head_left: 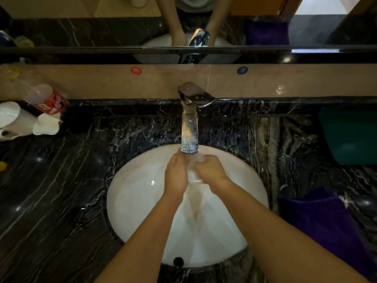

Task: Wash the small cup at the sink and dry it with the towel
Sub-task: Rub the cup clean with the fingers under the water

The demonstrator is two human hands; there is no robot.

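A small clear cup (193, 175) is held between both hands over the white oval sink (138, 193), just under the chrome faucet spout (189, 135). My left hand (175, 176) wraps its left side and my right hand (210, 170) grips its right side and top. Water runs down from the cup into the basin. Most of the cup is hidden by my fingers. A purple towel (322, 223) lies on the black marble counter to the right of the sink.
White paper cups (30, 123) and a tipped plastic bottle with a red label (48, 99) sit at the counter's back left. A dark green tub (350, 135) stands at the back right. A mirror runs along the wall behind the faucet.
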